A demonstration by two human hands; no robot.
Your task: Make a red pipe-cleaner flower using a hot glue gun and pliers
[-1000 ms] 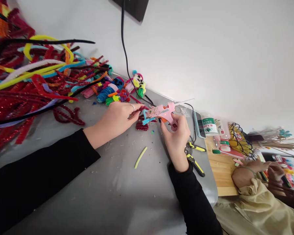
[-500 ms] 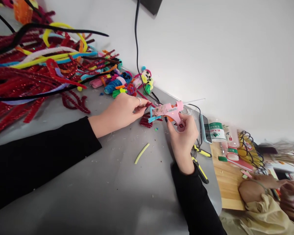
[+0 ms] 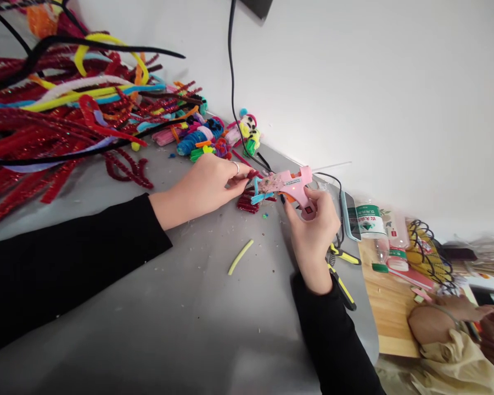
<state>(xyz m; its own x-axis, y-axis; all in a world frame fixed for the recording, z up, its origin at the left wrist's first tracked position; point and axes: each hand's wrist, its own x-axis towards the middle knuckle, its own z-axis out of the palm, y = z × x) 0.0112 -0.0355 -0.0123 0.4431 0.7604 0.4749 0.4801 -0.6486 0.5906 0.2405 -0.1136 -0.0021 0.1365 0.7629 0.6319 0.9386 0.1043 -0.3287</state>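
Observation:
My right hand (image 3: 315, 236) is wrapped round the handle of a pink hot glue gun (image 3: 286, 184), with a clear glue stick (image 3: 331, 166) poking out of its back end. Its nozzle points left, toward my left hand (image 3: 212, 184). The fingers of that hand are pinched on a dark red pipe cleaner piece (image 3: 253, 174), partly hidden by the fingertips and the gun. Just under the nozzle are light blue pipe cleaner pieces (image 3: 261, 198) and a short dark red bundle (image 3: 247, 204). A short yellow-green pipe cleaner (image 3: 241, 257) lies on the grey table nearer me.
A large pile of pipe cleaners (image 3: 66, 126) covers the left. Small pipe cleaner figures (image 3: 201, 137) sit by the wall. Yellow-black pliers (image 3: 343, 288), a phone (image 3: 351, 216) and a water bottle (image 3: 370, 222) are on the right, beyond them a co-worker's arm (image 3: 434, 323).
The view has shifted slightly, so things at the right appear a little further right. Both hands keep nearly the same pose, the glue gun staying beside the left fingertips.

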